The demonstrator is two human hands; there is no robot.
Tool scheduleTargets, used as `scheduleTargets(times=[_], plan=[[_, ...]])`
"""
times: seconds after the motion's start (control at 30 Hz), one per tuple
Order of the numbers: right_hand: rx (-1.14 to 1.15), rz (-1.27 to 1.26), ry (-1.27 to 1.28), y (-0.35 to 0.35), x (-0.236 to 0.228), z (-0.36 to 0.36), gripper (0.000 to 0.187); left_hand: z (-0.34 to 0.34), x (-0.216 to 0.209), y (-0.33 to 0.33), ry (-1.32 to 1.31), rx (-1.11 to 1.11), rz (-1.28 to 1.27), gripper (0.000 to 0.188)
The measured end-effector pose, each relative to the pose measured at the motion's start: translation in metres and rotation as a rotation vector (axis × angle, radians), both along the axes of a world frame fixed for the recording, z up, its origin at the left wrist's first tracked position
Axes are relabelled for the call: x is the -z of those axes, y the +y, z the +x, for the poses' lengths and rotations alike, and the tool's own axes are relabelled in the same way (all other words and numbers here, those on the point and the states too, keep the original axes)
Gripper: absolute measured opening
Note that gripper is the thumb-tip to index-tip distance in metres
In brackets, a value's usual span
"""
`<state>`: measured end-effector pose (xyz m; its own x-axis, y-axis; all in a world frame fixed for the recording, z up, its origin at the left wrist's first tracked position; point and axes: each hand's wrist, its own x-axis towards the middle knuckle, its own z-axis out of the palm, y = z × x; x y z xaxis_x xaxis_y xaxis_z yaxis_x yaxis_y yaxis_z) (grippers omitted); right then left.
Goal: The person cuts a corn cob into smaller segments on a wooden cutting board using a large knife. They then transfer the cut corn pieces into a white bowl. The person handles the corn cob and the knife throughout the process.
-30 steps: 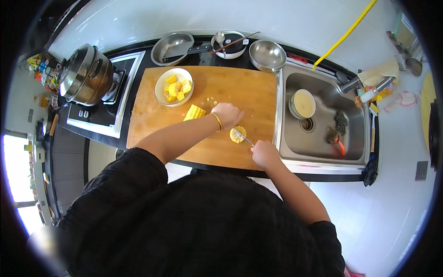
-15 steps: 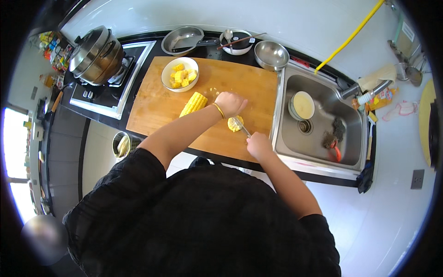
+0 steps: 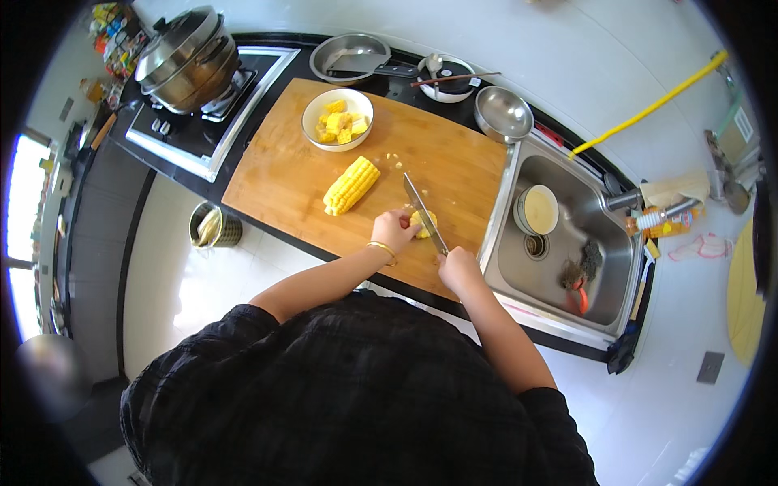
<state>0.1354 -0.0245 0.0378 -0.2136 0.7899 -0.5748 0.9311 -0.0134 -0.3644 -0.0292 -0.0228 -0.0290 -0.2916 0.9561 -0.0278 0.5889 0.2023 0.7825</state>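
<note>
My right hand (image 3: 459, 270) is closed round the handle of a knife (image 3: 418, 201), whose blade points away and to the left. Beside the blade lies a short piece of corn cob (image 3: 426, 220), partly covered by the knife and fingers. My left hand (image 3: 393, 229), with a yellow bangle at its wrist, grips that piece from the left with fingertips drawn together. A longer piece of corn (image 3: 352, 185) rests farther left on the wooden cutting board (image 3: 284, 162). Near the board's far edge stands a white bowl (image 3: 306, 134) of cut corn chunks (image 3: 340, 123).
Right of the board is a steel sink (image 3: 527, 275) holding a bowl (image 3: 537, 209) and scrubbers. Along the back stand a steel pan (image 3: 348, 49), a white bowl with utensils (image 3: 447, 93) and a steel bowl (image 3: 503, 113). A pot (image 3: 186, 73) sits on the stove at left.
My left hand has come off the far part of the knife and moved nearer, down beside the short corn piece. The knife stays in my right hand. The whole view has shifted slightly.
</note>
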Motion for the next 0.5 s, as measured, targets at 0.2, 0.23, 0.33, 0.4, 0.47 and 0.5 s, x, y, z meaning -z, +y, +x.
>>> scheduleTargets(times=[0.2, 0.23, 0.33, 0.4, 0.47, 0.5], plan=[[-0.001, -0.014, -0.014, 0.021, 0.0, -0.023, 0.028, 0.002, 0.003, 0.007, 0.012, 0.031, -0.16, 0.027], [0.009, -0.005, -0.015, 0.023, -0.001, -0.027, 0.029, 0.001, 0.0, 0.01, 0.028, 0.043, -0.168, 0.026], [-0.002, 0.067, 0.008, 0.018, 0.012, -0.017, 0.029, -0.002, 0.0, 0.013, -0.037, 0.053, -0.179, 0.025], [0.004, 0.079, -0.012, 0.01, 0.015, -0.015, 0.029, -0.002, 0.001, 0.011, -0.027, 0.047, -0.169, 0.024], [0.03, 0.006, 0.01, 0.013, 0.019, -0.012, 0.029, 0.002, 0.001, 0.008, 0.041, 0.072, -0.155, 0.024], [0.027, -0.012, 0.001, 0.014, 0.018, -0.011, 0.029, 0.005, 0.002, 0.007, 0.075, 0.085, -0.149, 0.024]])
